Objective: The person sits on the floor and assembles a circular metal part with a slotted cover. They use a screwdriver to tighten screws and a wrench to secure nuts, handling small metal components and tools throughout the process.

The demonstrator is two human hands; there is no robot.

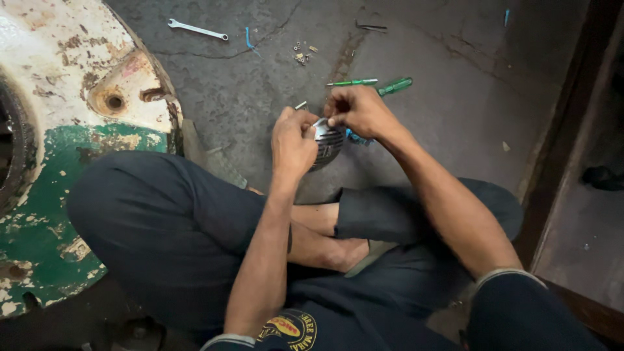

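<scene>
- Centrally, a round ribbed metal part (327, 144) is gripped by the left hand (292, 142) and pinched at its top rim by the right hand (359, 110), above the floor (455, 97).
- Beyond it, a green screwdriver (377, 84) is laid; open floor is left rightward, up to the dark raised edge (559, 130).

Both bare forearms are reaching forward from the near edge, converging at the centre. The left hand (294, 142) is curling its fingers closed, knuckles up. The right hand (359, 110) is bending at the wrist just beyond, fingertips pinching together toward the left hand.
</scene>
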